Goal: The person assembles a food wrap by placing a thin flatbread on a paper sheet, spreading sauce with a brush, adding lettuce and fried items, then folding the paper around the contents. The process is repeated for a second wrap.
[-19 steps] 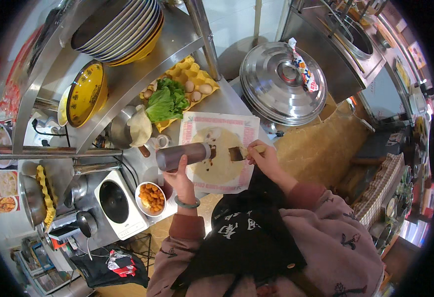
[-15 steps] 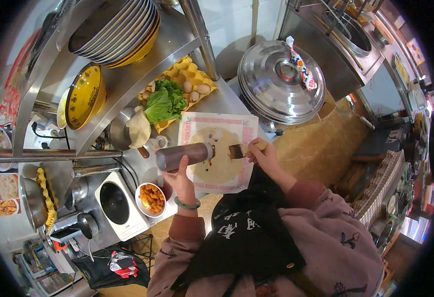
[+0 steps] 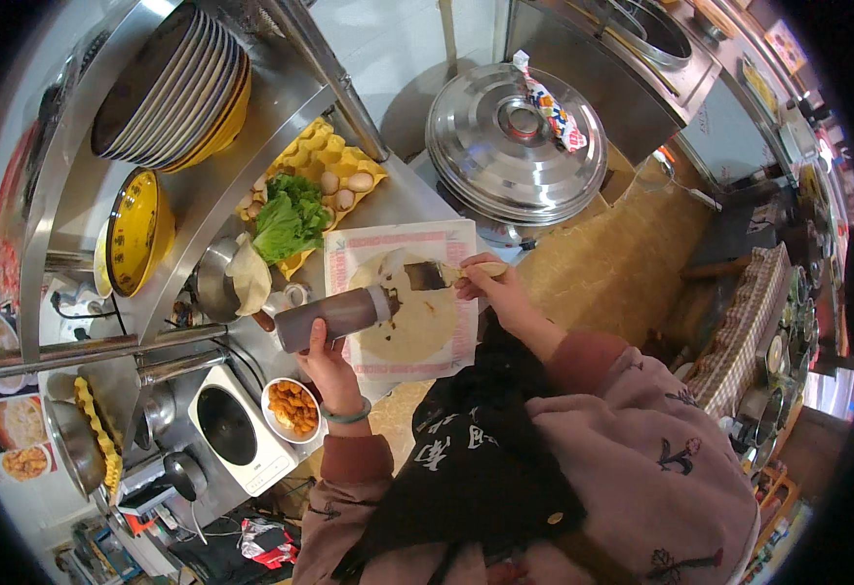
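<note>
A pale round flatbread [image 3: 427, 327] lies on a printed paper sheet [image 3: 463, 341] on the steel counter. My left hand [image 3: 329, 370] is closed around a squeeze bottle [image 3: 329, 320] of brown sauce, tipped on its side with its nozzle over the left part of the bread. In my right hand [image 3: 495, 290] is a flat brush [image 3: 427, 276], gripped by its light handle. Its dark bristles are at the upper middle of the bread, close to the bottle's nozzle. Brown spots and faint smears of sauce mark the bread.
Left of the paper are lettuce [image 3: 291, 219], an egg tray [image 3: 364, 171], a steel bowl [image 3: 218, 278] and a bowl of fried pieces [image 3: 291, 409]. An electric hot plate [image 3: 252, 458] stands beyond. A large lidded pot [image 3: 485, 146] sits at the back. Shelves hold stacked bowls [image 3: 178, 97].
My right hand has carried the brush leftward and up across the bread, toward the nozzle. The left hand still holds the bottle tipped. The whole view has shifted somewhat.
</note>
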Available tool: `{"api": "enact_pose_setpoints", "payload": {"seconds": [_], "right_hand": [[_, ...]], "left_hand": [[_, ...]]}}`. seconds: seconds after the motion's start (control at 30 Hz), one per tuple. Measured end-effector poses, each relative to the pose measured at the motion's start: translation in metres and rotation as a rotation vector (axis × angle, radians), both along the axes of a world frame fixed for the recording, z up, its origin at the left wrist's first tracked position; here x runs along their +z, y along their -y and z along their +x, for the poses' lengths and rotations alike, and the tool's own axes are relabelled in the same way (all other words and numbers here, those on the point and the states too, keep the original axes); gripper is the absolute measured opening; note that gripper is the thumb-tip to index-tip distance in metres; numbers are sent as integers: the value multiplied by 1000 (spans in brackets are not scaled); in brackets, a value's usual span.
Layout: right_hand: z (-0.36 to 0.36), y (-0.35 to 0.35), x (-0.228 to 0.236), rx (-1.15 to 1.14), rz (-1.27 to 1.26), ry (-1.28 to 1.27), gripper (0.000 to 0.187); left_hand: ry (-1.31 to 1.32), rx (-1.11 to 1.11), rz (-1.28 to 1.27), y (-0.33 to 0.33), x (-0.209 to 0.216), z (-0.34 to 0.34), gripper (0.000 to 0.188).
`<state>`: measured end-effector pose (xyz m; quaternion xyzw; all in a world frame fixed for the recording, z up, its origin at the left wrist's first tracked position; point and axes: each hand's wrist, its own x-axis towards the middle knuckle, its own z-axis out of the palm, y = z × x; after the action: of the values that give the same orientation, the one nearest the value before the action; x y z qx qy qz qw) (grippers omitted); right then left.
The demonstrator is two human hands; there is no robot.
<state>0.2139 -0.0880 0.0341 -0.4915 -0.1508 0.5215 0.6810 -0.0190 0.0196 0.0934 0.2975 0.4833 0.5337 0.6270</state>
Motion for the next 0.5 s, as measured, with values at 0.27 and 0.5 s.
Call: {"api": "enact_pose_setpoints", "payload": {"seconds": [0.27,0.5], "right_hand": [[3,-1,2,-33,17,-43,22],[-4,-2,2,-45,-38,-202,22]], "left_hand": [[17,-17,55,-1,5,1,45],[-91,-33,90,2,12,12,49]]}}
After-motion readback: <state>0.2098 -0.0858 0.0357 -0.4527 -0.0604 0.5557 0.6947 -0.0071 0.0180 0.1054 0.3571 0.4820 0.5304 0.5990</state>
